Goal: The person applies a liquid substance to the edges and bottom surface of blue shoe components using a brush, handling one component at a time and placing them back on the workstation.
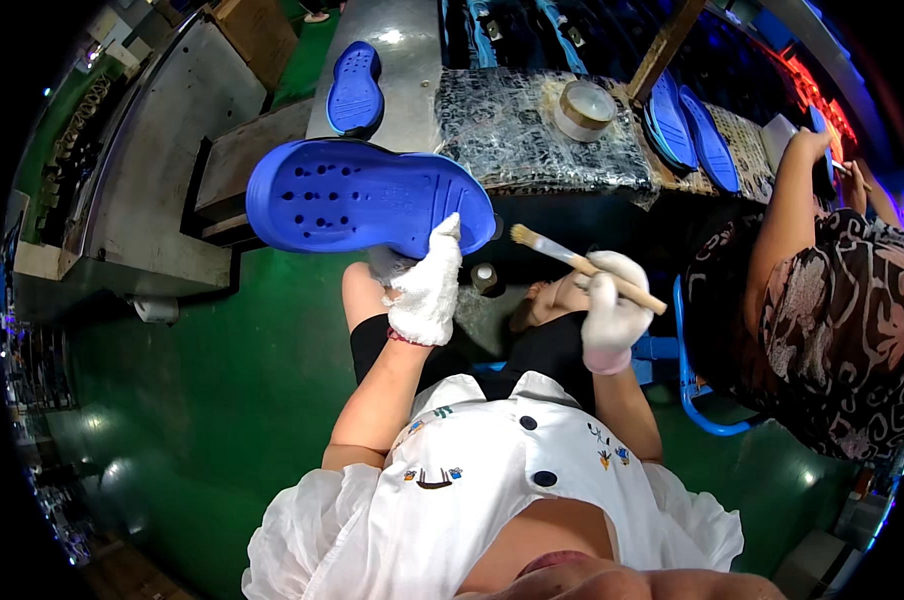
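My left hand [428,290], in a white glove, grips a blue shoe sole [372,200] near its right end, with the thumb pressed on the upper face. The sole is held level above my lap; it has rows of small dark holes at its left part and ridges toward the right. In my white-gloved right hand [614,315] is a paintbrush [562,252] with a wooden handle. Its pale bristles point up and left toward the sole, apart from it. Beyond the sole in my hand, a second blue sole [355,92] lies on the metal table [400,60].
A round tub [584,110] stands on the plastic-wrapped bench [512,130], beside a wooden post [667,50]. More blue soles [710,140] lie to its right. A co-worker [812,300] sits close at my right by a blue chair frame [687,380]. A grey metal cabinet [162,160] stands left.
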`<state>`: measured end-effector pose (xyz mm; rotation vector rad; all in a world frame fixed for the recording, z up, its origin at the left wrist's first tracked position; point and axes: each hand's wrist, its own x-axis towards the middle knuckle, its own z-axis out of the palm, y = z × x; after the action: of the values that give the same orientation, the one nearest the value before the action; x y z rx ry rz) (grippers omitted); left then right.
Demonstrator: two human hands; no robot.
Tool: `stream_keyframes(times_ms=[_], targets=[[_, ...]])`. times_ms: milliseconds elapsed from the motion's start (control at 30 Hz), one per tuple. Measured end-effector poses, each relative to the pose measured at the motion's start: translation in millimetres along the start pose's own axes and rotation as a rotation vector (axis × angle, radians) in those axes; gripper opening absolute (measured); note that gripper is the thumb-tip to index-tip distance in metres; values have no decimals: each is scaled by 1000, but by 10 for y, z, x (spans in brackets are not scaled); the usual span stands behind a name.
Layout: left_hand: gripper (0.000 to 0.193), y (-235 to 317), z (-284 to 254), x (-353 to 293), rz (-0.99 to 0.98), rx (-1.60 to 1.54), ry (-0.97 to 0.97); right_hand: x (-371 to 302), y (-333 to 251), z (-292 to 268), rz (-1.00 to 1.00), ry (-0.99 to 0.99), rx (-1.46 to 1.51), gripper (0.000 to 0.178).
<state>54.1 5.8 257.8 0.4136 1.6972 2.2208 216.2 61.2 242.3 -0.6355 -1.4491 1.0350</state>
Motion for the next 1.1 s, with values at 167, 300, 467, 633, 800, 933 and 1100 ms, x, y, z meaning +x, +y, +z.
stream_keyframes(times_ms=[167, 300, 467, 633, 800, 933, 1100], targets=[[55, -82, -54, -72, 58, -21, -147, 117, -88, 116, -346, -254, -294, 21], [49, -96, -51, -72, 136, 35, -97, 68, -70, 25, -336, -188, -335, 23], [51, -236, -43, -20, 164, -14, -34, 145, -102, 123, -394, -288, -345, 24], [41, -96, -75, -38, -47, -11, -79, 98, -150, 73, -345, -170, -382, 19], [26, -39, -42, -105, -80, -79, -54, 137, -180, 119, -397, -287, -422, 20], [27, -109, -140, -64, -222, -114, -129, 124, -201, 65, -397, -199, -499, 21], [32, -97, -61, -61, -128, -190, -66, 149, -181, 118, -441, -240, -493, 20]])
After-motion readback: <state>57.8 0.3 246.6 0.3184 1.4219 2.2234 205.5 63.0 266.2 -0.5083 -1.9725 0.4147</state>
